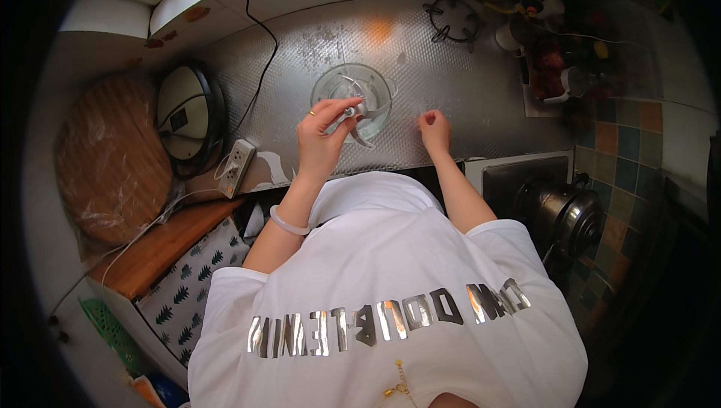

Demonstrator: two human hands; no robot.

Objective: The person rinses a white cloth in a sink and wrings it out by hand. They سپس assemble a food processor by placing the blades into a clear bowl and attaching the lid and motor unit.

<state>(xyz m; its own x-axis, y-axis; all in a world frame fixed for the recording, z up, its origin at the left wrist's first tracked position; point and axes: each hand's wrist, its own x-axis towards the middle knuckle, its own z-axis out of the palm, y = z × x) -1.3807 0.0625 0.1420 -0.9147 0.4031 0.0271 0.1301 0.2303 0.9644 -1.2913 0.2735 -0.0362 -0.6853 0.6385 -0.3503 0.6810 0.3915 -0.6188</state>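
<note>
My left hand (320,133) pinches the hub of a food-processor blade (363,142) between thumb and fingertips. Curved metal blades spread out from the pale hub. Below it, a clear glass bowl (318,84) with a small side handle stands on the counter; the blade and my fingers cover part of its near rim. To the right of the bowl and apart from it, my right hand (435,133) hovers near the counter's front with its thumb and fingers curled together. I see no object in that hand.
Silver embossed sheeting covers the counter (298,41). A power strip (237,167), a round black-rimmed appliance (183,112) and a wrapped wooden board (112,165) lie left. A black cord (276,47) hangs behind. At right are a burner grate (454,20) and metal pot (569,216).
</note>
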